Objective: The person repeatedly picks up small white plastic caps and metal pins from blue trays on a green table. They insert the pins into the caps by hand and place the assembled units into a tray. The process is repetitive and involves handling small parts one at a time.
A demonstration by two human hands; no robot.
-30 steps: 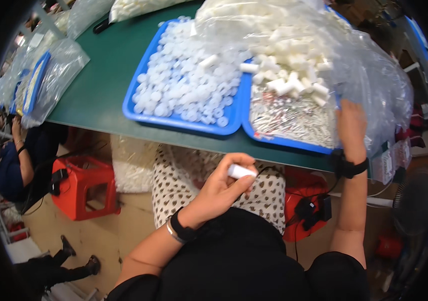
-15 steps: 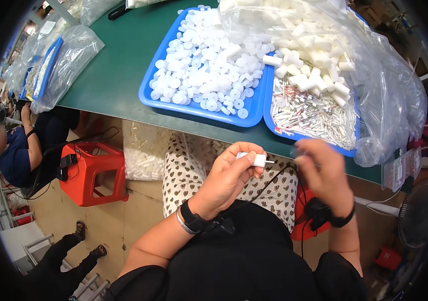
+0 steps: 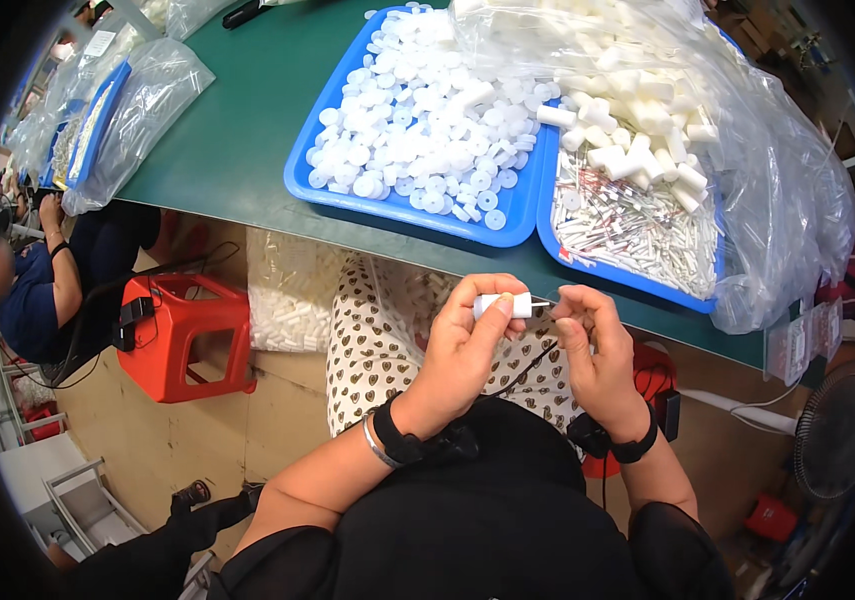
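Note:
Between the thumb and fingers of my left hand (image 3: pixel 459 345) is a white plastic cylinder (image 3: pixel 503 305), held lying sideways above my lap. A thin metal pin (image 3: pixel 541 301) sticks out of its right end. My right hand (image 3: pixel 597 350) is at the pin's tip, thumb and fingertips drawn together; whatever they hold is hidden. Beyond my hands, on the green table, a blue tray (image 3: pixel 312 197) is heaped with translucent white discs (image 3: pixel 417 130). Beside it a second blue tray (image 3: pixel 587 268) holds thin white-and-metal pins (image 3: pixel 637 225) and white cylinders (image 3: pixel 637 150).
A clear plastic bag (image 3: pixel 787 200) drapes over the right tray on the green table (image 3: pixel 217 170). At the left stands a red stool (image 3: pixel 187 340), near a seated person (image 3: pixel 32 290). A bag of white pieces (image 3: pixel 287 300) is under the table; a fan (image 3: pixel 840 425) stands right.
My right hand has come left and down to the pin at the cylinder's end. My left hand still holds the cylinder. The view has shifted slightly, and a person's legs at lower left have moved.

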